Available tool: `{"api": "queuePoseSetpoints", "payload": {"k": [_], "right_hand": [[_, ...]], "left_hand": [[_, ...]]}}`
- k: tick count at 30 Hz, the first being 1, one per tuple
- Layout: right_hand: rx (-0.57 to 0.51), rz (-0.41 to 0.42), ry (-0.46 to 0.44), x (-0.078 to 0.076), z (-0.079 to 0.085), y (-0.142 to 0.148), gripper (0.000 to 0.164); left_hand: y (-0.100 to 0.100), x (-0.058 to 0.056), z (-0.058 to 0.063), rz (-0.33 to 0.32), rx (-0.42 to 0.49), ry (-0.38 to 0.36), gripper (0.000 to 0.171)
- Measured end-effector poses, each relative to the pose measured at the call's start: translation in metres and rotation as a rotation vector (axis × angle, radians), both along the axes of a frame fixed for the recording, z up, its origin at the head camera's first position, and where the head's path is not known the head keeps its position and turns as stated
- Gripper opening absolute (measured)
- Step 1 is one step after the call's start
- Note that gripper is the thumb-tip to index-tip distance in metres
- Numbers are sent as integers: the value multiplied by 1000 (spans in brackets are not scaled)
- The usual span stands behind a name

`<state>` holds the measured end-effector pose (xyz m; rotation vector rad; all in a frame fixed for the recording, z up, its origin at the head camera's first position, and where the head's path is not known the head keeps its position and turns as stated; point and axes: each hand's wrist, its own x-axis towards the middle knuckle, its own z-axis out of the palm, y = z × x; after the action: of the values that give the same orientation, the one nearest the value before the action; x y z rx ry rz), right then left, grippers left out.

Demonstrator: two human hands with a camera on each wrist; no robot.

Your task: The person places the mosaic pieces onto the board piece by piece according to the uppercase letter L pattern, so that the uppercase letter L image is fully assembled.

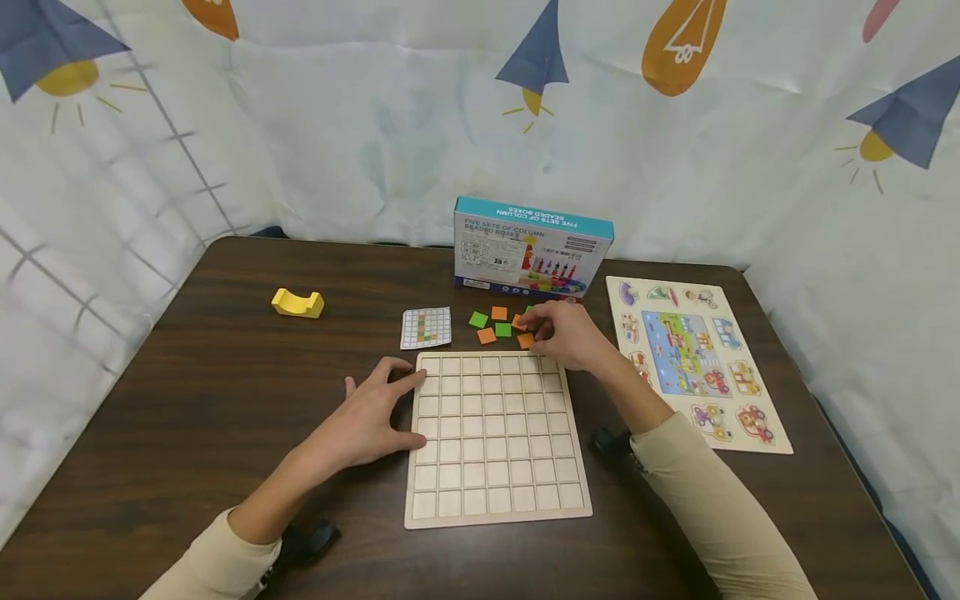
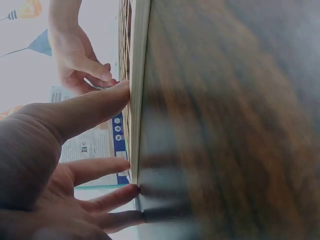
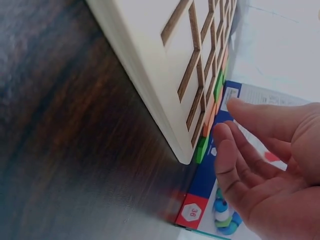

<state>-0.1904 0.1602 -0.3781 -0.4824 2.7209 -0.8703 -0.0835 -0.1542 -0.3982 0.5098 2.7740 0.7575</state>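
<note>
A wooden grid board (image 1: 495,450) with square recesses lies flat on the table, and its recesses hold no tiles. My left hand (image 1: 367,421) rests at the board's left edge, thumb and fingertips touching the edge with the fingers spread. Beyond the far edge, small square tiles lie loose, some orange (image 1: 487,336) and some green (image 1: 478,319). Over the right end of these tiles hangs my right hand (image 1: 564,333), partly covering a few. In the right wrist view, a gap shows between the thumb (image 3: 270,120) and the bent fingers, with nothing between them.
A small printed grid card (image 1: 426,327) lies left of the tiles. Behind them stands a beaded-boxes carton (image 1: 495,250). A picture puzzle board (image 1: 750,417) lies on the right, and a yellow curved block (image 1: 297,304) sits at the far left of the table (image 1: 225,400).
</note>
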Motion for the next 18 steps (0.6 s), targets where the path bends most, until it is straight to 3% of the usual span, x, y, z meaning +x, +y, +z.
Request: {"api": "queuePoseSetpoints", "payload": {"k": [12,18], "right_hand": [[25,46,-29,-10,-6,5,33],[33,60,-33,-15,-8,6,30]], "left_hand": [[8,-3,8,43,-78,1,87],[10,-6,10,41,-39,-53,88]]}}
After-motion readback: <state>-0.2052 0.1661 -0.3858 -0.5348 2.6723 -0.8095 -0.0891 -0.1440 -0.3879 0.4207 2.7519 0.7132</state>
